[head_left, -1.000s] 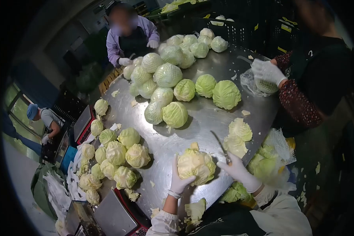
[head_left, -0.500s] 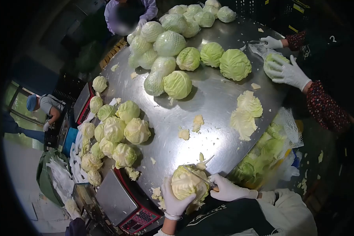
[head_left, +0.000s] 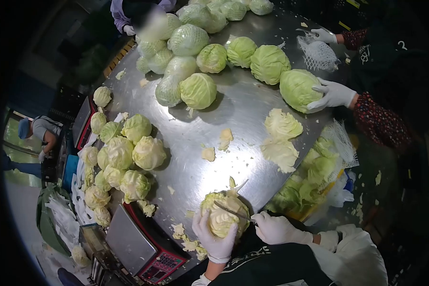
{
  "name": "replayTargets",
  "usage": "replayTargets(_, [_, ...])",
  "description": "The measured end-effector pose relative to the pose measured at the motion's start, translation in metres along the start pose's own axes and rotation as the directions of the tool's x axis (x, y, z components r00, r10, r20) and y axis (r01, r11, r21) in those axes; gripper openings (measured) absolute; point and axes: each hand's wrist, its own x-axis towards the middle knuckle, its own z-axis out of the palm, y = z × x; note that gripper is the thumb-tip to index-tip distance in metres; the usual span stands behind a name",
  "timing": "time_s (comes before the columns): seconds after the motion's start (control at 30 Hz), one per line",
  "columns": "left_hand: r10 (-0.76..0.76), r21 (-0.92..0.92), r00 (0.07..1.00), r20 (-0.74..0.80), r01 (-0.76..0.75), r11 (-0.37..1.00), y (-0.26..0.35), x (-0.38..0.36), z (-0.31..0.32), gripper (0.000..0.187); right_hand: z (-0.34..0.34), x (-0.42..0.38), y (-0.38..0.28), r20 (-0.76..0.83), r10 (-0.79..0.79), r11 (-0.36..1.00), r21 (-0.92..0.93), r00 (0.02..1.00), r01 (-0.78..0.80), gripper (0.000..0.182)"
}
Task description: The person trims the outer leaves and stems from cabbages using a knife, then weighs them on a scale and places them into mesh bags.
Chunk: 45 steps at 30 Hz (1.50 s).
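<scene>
Near the table's front edge, my gloved left hand [head_left: 214, 242] is wrapped round the lower left side of a pale cabbage [head_left: 222, 217]. My right hand [head_left: 280, 229], also in a white glove, grips a knife [head_left: 231, 210] by its handle. The blade lies across the top of this cabbage, pointing up and left. A thin strip and a small piece of leaf [head_left: 232, 182] lie just beyond the cabbage. To its left are broken leaf scraps [head_left: 189, 244] on the metal.
A steel table [head_left: 186, 143] holds a heap of trimmed cabbages [head_left: 120, 152] on the left and net-wrapped cabbages [head_left: 188, 39] at the back. A red scale [head_left: 131, 238] stands left. A co-worker's hand [head_left: 336, 94] rests on a cabbage [head_left: 300, 90] at right. Below lies a leaf-filled bin [head_left: 314, 164].
My view has shifted slightly. The knife blade has moved across the cabbage top, now lying farther over it. At right, the co-worker's cabbage has moved left onto the table, away from the net.
</scene>
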Motion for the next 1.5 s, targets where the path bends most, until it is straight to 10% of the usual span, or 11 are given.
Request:
replayTargets(0.87, [0.054, 0.19, 0.999, 0.0, -0.053, 0.98, 0.028, 0.002, 0.011, 0.079, -0.002, 0.021, -0.014, 0.0, 0.151, 0.958, -0.247, 0.989, -0.147, 0.021])
replayTargets(1.0, [0.202, 0.227, 0.979, -0.003, -0.196, 0.954, 0.029, 0.0, 0.012, 0.077, 0.019, 0.043, 0.019, 0.026, 0.171, 0.984, -0.056, 0.985, -0.17, 0.026])
replayTargets(1.13, [-0.036, -0.37, 0.997, -0.067, 0.008, 0.929, -0.073, -0.022, 0.005, 0.083, -0.004, 0.045, 0.037, 0.281, 0.341, 0.87, 0.268, 0.897, -0.414, 0.028])
replayTargets(1.43, [-0.272, -0.538, 0.962, -0.008, 0.225, 0.812, -0.048, -0.052, -0.019, 0.084, 0.004, 0.056, -0.022, 0.069, -0.13, 0.909, 0.406, 0.989, 0.092, 0.058])
replayTargets(1.5, [-0.293, -0.529, 0.956, -0.018, 0.239, 0.814, -0.031, -0.04, -0.018, 0.086, -0.016, 0.063, -0.023, 0.204, -0.076, 0.916, 0.402, 0.976, -0.013, 0.059])
